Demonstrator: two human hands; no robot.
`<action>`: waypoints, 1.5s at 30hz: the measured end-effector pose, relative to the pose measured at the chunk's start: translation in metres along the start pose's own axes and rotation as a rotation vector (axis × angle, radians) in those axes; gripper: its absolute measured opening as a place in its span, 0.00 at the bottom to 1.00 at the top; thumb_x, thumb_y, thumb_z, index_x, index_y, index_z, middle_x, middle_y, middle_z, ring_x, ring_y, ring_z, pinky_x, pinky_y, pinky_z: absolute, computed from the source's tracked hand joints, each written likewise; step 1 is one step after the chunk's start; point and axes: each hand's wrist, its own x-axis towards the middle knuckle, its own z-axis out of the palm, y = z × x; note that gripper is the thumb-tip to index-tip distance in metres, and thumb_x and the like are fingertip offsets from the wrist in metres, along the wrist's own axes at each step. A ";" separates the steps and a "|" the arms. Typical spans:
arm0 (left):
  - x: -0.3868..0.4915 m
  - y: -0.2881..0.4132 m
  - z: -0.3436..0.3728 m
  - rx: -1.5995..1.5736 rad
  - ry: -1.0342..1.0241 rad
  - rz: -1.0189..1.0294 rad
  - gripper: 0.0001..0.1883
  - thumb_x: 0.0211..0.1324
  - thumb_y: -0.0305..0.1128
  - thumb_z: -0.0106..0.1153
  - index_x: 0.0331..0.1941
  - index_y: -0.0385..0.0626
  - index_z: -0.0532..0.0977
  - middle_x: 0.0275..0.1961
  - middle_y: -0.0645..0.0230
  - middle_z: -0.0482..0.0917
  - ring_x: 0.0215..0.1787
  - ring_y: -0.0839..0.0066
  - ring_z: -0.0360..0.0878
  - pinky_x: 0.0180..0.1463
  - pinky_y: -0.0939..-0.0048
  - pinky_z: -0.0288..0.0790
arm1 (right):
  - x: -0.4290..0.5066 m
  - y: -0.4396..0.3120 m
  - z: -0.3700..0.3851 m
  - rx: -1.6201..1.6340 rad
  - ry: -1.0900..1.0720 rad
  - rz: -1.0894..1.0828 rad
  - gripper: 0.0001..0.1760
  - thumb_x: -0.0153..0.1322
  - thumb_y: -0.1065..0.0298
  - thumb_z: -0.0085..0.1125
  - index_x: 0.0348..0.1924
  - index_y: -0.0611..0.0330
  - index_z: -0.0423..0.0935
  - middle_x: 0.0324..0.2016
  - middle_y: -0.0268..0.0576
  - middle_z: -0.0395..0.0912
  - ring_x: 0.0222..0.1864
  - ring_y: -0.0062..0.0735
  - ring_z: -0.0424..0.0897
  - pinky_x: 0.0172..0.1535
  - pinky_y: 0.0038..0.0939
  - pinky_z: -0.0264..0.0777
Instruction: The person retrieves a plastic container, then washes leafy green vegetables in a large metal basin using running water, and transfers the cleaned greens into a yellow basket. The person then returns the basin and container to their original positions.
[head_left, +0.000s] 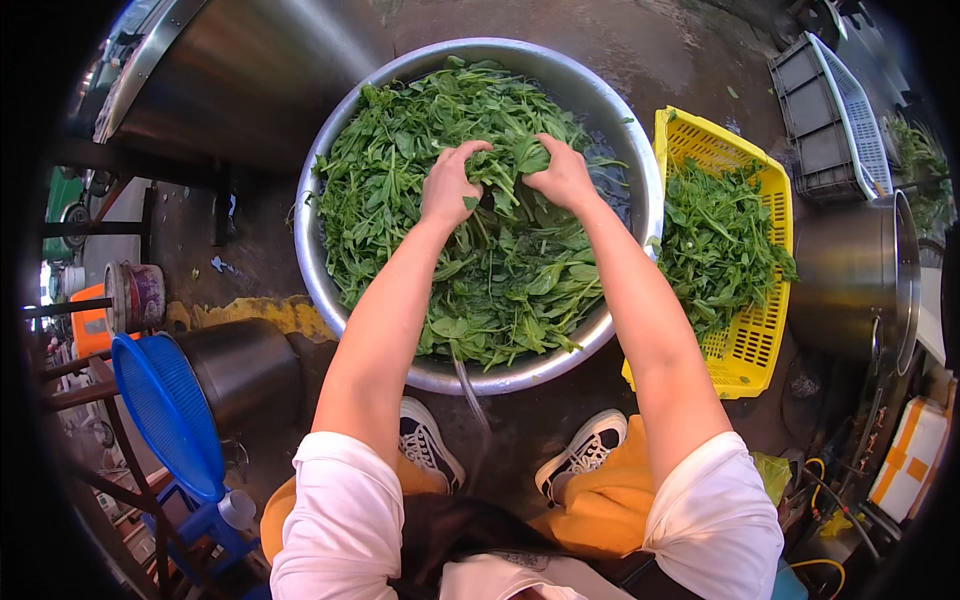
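Note:
A large round metal basin (311, 247) stands on the floor before me, heaped with leafy greens (390, 150) in water. Near the middle of the heap, my left hand (452, 182) grips a clump of greens with its thumb and fingers curled round the stems. My right hand (562, 174) holds the other side of the same clump, a broad leaf under its fingers. The fingertips of both hands are partly hidden among the leaves. Water shows along the basin's right side and below my hands. What looks like a clear hose (471, 394) hangs over the near rim.
A yellow plastic crate (750, 367) with more greens touches or nearly touches the basin's right side. Beyond it stand a tall metal pot (844, 277) and a grey crate (814, 120). At left, a blue strainer (169, 412) covers another pot (240, 367). A steel counter (247, 82) rises upper left.

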 end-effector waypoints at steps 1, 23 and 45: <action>-0.002 0.009 -0.015 -0.028 0.027 0.051 0.32 0.37 0.16 0.57 0.51 0.59 0.73 0.50 0.63 0.76 0.49 0.61 0.77 0.51 0.66 0.71 | -0.004 -0.013 -0.013 0.097 0.005 -0.007 0.36 0.51 0.64 0.69 0.54 0.56 0.72 0.48 0.50 0.76 0.50 0.50 0.76 0.53 0.40 0.70; -0.114 -0.043 0.018 0.624 -0.648 -0.038 0.47 0.49 0.58 0.59 0.71 0.70 0.45 0.73 0.56 0.49 0.76 0.51 0.31 0.69 0.33 0.41 | -0.090 0.053 0.036 -0.794 -0.305 -0.186 0.61 0.53 0.41 0.70 0.71 0.25 0.38 0.69 0.53 0.45 0.66 0.66 0.53 0.56 0.71 0.57; -0.122 -0.011 0.026 -0.683 -0.187 -0.564 0.55 0.46 0.57 0.67 0.72 0.62 0.43 0.74 0.56 0.40 0.75 0.57 0.42 0.72 0.54 0.46 | -0.084 0.051 0.025 0.277 -0.316 0.305 0.68 0.54 0.46 0.72 0.70 0.67 0.33 0.64 0.57 0.58 0.65 0.43 0.61 0.67 0.33 0.52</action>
